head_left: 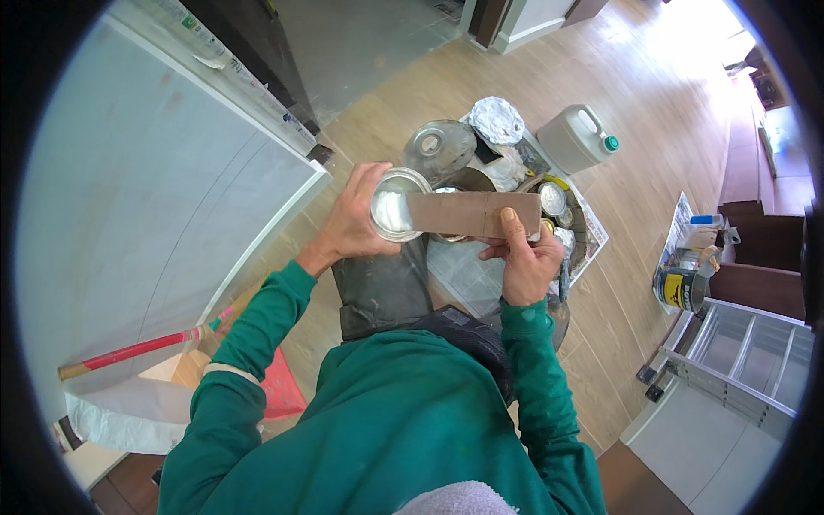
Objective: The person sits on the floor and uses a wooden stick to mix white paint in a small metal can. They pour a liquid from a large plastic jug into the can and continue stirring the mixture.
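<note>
The left hand [354,221] grips a round, shiny can [391,184], the right hand [530,268] flat brown cardboard [463,215].

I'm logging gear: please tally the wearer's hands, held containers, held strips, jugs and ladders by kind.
Hands: 2, left hand and right hand
Held container: 1
Held strip: 1
Jug: 1
Ladder: 1
Total: 6

A pale plastic jug [562,148] with a green cap [611,143] stands on light wood-look flooring [412,94]. Right, a black-and-yellow cylindrical can [678,290] sits near a silver metal ladder [745,350]; left, a red-handled pole [129,354].
</note>
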Demonstrator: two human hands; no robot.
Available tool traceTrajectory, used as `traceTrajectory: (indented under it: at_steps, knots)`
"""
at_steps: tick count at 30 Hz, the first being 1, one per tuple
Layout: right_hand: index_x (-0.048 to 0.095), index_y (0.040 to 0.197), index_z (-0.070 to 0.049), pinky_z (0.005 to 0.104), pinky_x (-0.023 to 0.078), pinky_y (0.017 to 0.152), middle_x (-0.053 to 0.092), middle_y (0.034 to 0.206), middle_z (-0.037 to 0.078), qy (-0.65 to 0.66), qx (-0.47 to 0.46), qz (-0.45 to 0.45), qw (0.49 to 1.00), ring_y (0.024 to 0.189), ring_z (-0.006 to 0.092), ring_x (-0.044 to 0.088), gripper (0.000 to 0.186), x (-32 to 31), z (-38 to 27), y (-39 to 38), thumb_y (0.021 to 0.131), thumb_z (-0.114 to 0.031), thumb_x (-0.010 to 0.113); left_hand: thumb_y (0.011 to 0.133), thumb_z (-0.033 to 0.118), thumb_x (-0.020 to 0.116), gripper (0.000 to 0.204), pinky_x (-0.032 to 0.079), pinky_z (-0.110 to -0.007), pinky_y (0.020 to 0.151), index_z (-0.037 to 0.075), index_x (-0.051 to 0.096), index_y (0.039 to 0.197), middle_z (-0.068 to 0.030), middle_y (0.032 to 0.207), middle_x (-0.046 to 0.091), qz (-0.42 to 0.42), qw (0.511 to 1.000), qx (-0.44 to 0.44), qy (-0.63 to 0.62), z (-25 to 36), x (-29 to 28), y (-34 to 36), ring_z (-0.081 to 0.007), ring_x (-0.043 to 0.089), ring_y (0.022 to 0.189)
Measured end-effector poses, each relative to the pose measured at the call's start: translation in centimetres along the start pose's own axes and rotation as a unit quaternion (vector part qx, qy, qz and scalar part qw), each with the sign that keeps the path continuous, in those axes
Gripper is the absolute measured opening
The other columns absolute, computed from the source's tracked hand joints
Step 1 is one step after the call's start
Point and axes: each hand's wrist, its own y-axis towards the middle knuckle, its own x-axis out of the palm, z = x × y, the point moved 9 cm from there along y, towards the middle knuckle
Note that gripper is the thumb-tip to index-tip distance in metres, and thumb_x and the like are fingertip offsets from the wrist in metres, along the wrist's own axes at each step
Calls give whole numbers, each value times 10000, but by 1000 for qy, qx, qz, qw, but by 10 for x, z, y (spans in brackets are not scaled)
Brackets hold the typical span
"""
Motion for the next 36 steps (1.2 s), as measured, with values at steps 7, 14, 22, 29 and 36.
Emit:
traceTrajectory:
  at_steps: [7, 14, 22, 29, 36]
  knots:
    - [712, 1027, 20, 345, 553, 627, 731, 849, 144, -249, -255, -88, 930, 695, 224, 726, 160, 27, -60, -18, 912, -87, 744, 453, 194, 889, 1070, 464, -446, 1042, -11, 454, 1409, -205, 1293, 510, -8, 1000, 7, 7, 3, 0, 1, -400, 537, 1223]
    - [718, 1019, 26, 312, 531, 581, 716, 786, 122, -309, -295, -105, 898, 634, 169, 682, 150, 51, -35, -26, 927, -91, 736, 466, 188, 904, 1096, 445, -443, 1084, -5, 422, 1431, -214, 1347, 486, -46, 999, 10, 0, 12, 8, -2, -412, 510, 1282]
    - [726, 1026, 31, 271, 551, 502, 740, 834, 75, -70, -52, -35, 996, 648, 138, 698, 237, 10, 9, -1, 980, -200, 702, 459, 174, 887, 1099, 448, -450, 1085, -7, 414, 1434, -222, 1343, 487, -40, 999, 20, 11, 16, 9, -1, -423, 507, 1284]
    - [706, 1038, 71, 278, 561, 508, 738, 871, 113, 7, 16, 9, 1000, 663, 171, 708, 260, -14, 9, 4, 982, -183, 699, 477, 158, 869, 1047, 478, -456, 1046, -36, 419, 1403, -239, 1310, 492, -19, 999, 28, 13, 12, 2, -1, -433, 521, 1234]
    - [723, 1034, 20, 286, 537, 614, 745, 852, 112, -185, -197, -50, 962, 705, 169, 702, 168, 9, -40, -18, 935, -114, 746, 455, 174, 892, 1086, 443, -446, 1087, -18, 434, 1421, -218, 1336, 493, -26, 999, 19, 2, 10, 5, -1, -415, 515, 1271]
